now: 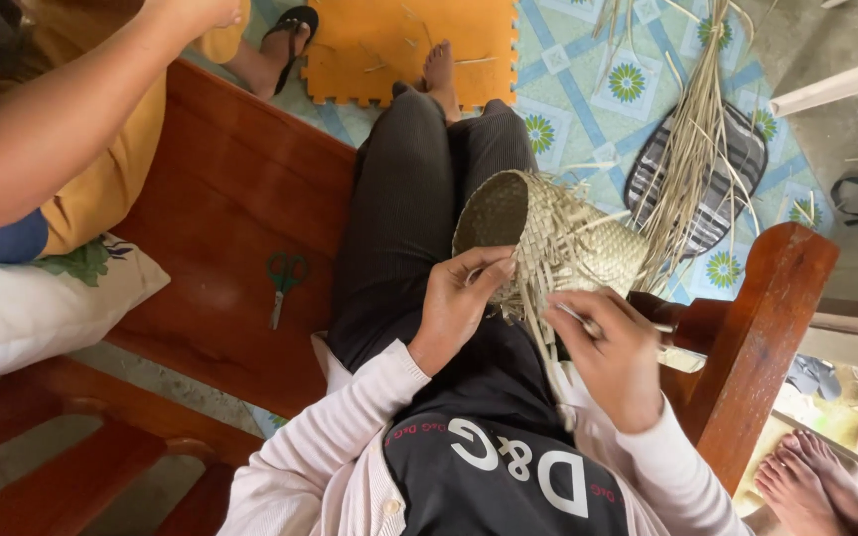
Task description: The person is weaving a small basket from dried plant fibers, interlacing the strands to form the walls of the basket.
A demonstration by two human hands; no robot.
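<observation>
Left hand (461, 298) grips the woven basket (548, 243) rim, right hand (603, 347) beside it pinches a strip (548, 342); I'd keep that taut.

Wooden bench (230, 189) on patterned blue floor mat (588, 109)

Wooden desk (220, 208), reddish-brown, slatted edge at lower left, raised armrest at right. On it: green-handled scissors (284, 283) lying flat just left of the seated person's leg, closed as far as visible; a white cushion with green and blue print (42, 303) at the left edge. Floor (588, 109) beyond: light blue-and-white tiled pattern with flower medallions. On the floor: orange foam puzzle mat (399, 45), striped dark mat (717, 184), bundle of dried straw strips (692, 139) lying across it.
</observation>
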